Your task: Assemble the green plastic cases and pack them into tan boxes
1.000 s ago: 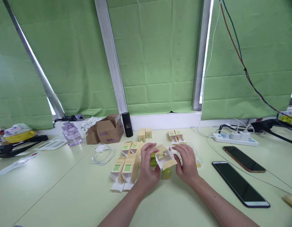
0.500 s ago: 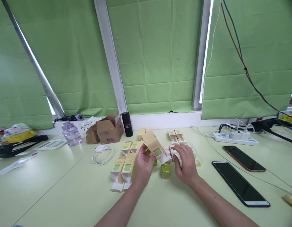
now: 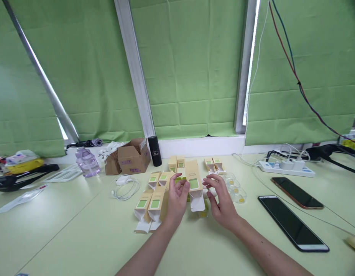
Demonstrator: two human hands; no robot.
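My left hand (image 3: 177,197) holds a small tan cardboard box (image 3: 193,172) by its left edge, fingers curled beside it. The box has a green window label, and its white flap hangs open toward me. To its right my right hand (image 3: 222,201) is open, fingers bent and apart, close to the box's side. Behind the flap a green-lidded jar (image 3: 205,211) is partly hidden. More green lids (image 3: 179,179) show behind my left fingers. By my left wrist lie several similar boxes (image 3: 155,203) with flaps open.
Clear containers (image 3: 239,195) with yellow bits sit beyond my right hand. Two phones (image 3: 292,222) lie at right, near a power strip (image 3: 286,168). A brown carton (image 3: 134,157), black cylinder (image 3: 155,151), purple bottle (image 3: 87,163) and coiled white cable (image 3: 125,188) stand or lie left.
The tan box has turned from tilted to upright and moved slightly right, its open flap now facing me. My right hand has come away from the white items behind it.
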